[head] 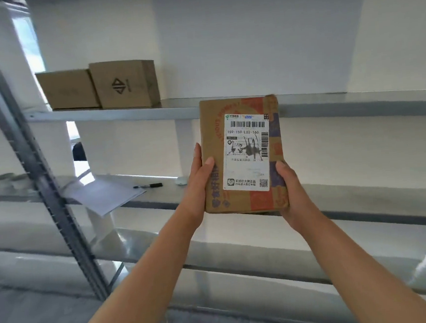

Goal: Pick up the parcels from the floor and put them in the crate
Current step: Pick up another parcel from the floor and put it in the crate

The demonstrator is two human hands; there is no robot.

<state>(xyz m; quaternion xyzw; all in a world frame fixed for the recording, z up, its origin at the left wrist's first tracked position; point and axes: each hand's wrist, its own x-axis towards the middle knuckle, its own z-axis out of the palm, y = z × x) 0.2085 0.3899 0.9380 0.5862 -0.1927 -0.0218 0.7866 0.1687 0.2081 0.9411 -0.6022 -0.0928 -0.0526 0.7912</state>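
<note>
Two bare forearms rise from the bottom edge, and the left hand and right hand hold the parcel upright at the centre of the frame, fingers wrapped round its long edges and mostly hidden behind it. Behind it a grey metal shelving rack stands against a white wall; two cardboard boxes touch on its shelf at upper left, and sheets of paper, a black pen and a small white object lie on the shelf below. Blur smears the rack's post at the left edge, and the parcel label's small print cannot be read.
</note>
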